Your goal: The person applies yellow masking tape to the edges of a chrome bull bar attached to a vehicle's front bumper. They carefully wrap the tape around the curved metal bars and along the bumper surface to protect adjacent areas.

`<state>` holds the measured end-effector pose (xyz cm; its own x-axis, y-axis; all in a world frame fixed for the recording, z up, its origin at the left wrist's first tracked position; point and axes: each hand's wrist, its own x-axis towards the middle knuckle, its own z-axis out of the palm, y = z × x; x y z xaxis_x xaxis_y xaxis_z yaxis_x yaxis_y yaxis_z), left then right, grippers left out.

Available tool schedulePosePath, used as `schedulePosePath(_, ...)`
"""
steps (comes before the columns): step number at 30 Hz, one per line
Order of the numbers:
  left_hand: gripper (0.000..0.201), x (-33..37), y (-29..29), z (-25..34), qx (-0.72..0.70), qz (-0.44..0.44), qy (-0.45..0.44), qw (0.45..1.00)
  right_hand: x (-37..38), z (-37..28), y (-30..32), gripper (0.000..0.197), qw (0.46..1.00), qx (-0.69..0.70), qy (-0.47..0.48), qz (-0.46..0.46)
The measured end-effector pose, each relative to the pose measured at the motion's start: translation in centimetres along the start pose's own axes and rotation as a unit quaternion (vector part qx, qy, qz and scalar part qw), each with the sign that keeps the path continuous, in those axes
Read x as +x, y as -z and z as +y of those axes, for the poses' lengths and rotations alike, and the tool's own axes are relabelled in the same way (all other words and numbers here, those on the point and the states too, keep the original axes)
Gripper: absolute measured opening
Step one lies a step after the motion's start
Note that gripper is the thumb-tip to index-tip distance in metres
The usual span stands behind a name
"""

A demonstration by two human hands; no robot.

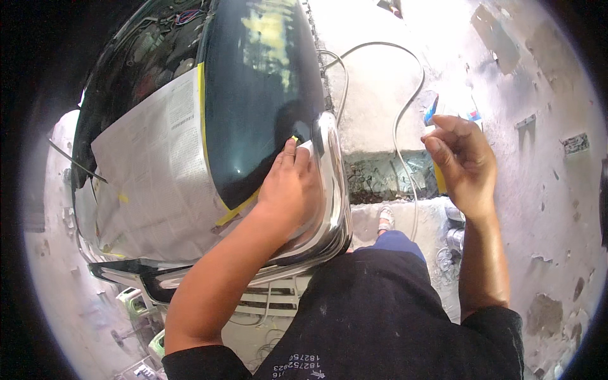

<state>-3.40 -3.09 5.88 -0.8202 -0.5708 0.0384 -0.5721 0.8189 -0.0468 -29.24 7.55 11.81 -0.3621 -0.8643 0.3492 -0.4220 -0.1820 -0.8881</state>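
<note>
A dark car body panel (256, 107) with pale yellowish patches lies in front of me. My left hand (291, 180) rests at its rounded corner, beside the chrome bumper (335, 171). A small bit of yellow masking tape (295, 138) shows at its fingertips, and a white scrap (306, 145) beside them. Newspaper (155, 164) covers the area to the left, edged along the panel by a yellow tape strip (202, 120). My right hand (465, 161) is raised off the car, thumb and fingers pinched together; what they hold, if anything, I cannot make out.
A pale cable (398, 126) loops over the rough floor to the right of the car. A sunken, rubble-like strip (377, 177) crosses that floor. Metal cans (455, 237) stand below my right wrist. Green-framed objects (133, 301) sit beyond the bumper at lower left.
</note>
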Motion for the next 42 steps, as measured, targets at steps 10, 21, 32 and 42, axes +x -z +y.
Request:
schedulePosePath(10, 0.035, 2.2, 1.3, 0.0, -0.03, -0.055, 0.047, 0.997, -2.0, 3.2, 1.1, 0.027, 0.997, 0.006, -0.073, -0.038)
schedulePosePath(21, 0.031, -0.5, 4.1, -0.9, -0.062, 0.041, 0.129, 0.989, -5.1, 7.5, 2.8, 0.023, 0.989, 0.051, -0.135, 0.036)
schedulePosePath(32, 0.053, 3.4, 3.3, -0.3, -0.068, -0.134, 0.249, 0.957, -2.3, 16.6, 5.2, 0.022, 0.97, 0.076, -0.225, -0.056)
schedulePosePath(42, 0.038, 5.0, 2.8, 1.6, -0.317, 0.038, 0.341, 0.884, 1.3, 20.4, 5.6, 0.021, 0.969, 0.106, -0.182, -0.13)
